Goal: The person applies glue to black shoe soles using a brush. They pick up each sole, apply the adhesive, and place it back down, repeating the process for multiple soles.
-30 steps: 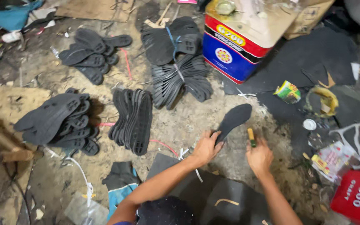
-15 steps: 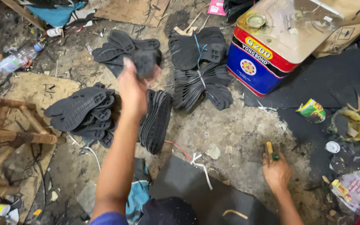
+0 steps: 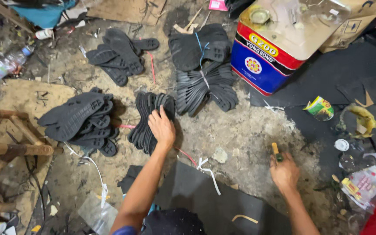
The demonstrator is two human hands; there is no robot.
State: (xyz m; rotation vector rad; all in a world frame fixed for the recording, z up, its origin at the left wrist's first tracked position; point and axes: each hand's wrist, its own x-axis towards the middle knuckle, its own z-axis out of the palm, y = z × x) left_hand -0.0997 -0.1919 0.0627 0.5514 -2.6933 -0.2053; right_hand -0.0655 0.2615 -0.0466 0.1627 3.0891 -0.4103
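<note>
My left hand rests palm down on an upright stack of black rubber shoe soles standing on edge on the dirty floor. Its fingers curl over the top of the stack. My right hand is lower right, closed around a small tool with a yellow handle that sticks up from the fist. A flat dark rubber sheet lies on the floor between my arms.
More sole piles lie at left, upper left and tied in bundles at the centre top. A large red, blue and cream tin can stands upper right. A wooden stool frame is at left. Small tins and packets litter the right.
My left hand carried a sole up and left from beside the right hand, and now presses down on the upright stack. The right hand kept hold of the tool.
</note>
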